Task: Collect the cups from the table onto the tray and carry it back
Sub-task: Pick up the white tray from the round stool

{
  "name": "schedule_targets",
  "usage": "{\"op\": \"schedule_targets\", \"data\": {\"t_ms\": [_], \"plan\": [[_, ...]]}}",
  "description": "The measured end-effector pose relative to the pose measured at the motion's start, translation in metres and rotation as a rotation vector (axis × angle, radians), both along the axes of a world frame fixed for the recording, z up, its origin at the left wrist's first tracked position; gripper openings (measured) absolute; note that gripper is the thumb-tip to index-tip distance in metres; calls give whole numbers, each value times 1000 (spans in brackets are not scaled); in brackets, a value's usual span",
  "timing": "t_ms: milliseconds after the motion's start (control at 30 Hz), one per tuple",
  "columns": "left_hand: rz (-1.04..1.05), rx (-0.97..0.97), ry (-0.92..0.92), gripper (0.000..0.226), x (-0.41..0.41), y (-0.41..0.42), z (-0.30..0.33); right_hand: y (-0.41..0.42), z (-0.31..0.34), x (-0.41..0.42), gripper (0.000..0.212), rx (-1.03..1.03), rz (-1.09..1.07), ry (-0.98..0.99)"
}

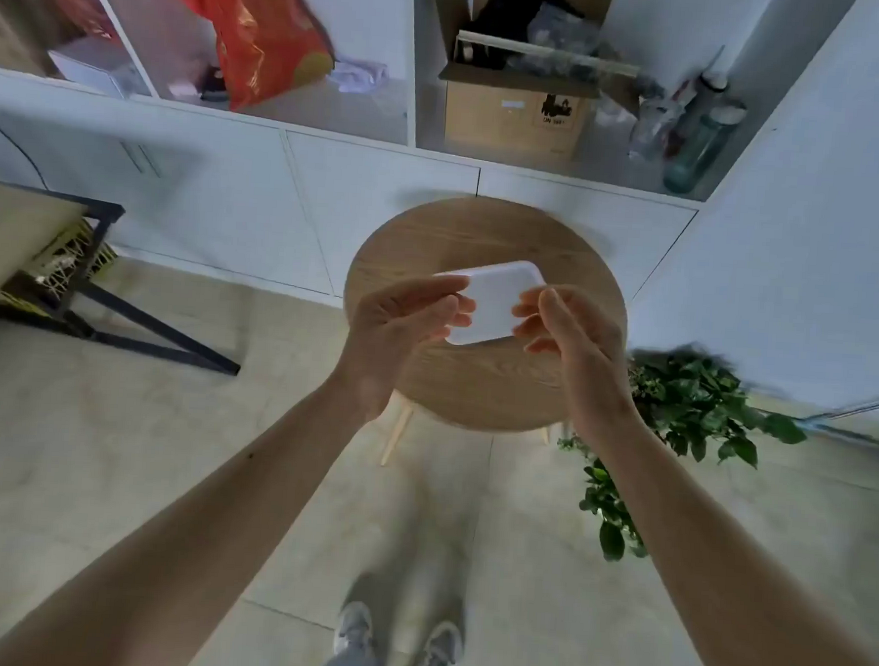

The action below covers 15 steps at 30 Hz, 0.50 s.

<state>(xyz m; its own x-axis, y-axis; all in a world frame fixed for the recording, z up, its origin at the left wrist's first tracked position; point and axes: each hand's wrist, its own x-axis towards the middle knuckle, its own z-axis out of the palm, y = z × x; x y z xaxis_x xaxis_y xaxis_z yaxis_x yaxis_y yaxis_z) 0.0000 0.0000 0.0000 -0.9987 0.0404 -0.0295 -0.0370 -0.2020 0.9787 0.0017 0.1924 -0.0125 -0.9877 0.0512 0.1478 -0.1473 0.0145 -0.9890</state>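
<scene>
A small white rectangular tray (495, 305) with rounded corners is over the middle of a round wooden table (480, 387); nothing lies on it. My left hand (402, 325) holds its left end, thumb on top and fingers under the edge. My right hand (571, 341) holds its right end with the fingertips. Whether the tray rests on the tabletop or hangs just above it, I cannot tell. No cups are in view.
White cabinets (301, 206) stand behind the table, with open shelves above holding a cardboard box (512, 116), an orange bag (260, 33) and bottles (696, 137). A potted plant (679, 414) sits on the floor to the right, a black-framed desk (31, 235) to the left.
</scene>
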Motion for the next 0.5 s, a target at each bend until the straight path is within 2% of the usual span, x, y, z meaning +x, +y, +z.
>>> {"op": "schedule_targets", "data": {"t_ms": [200,500], "plan": [[7,-32,-112,18,-2,14,-28,8,-28,-4,29,11,14,-155],[28,-71,-244,21,-59,18,-62,24,-55,-59,23,139,-10,-273]]}}
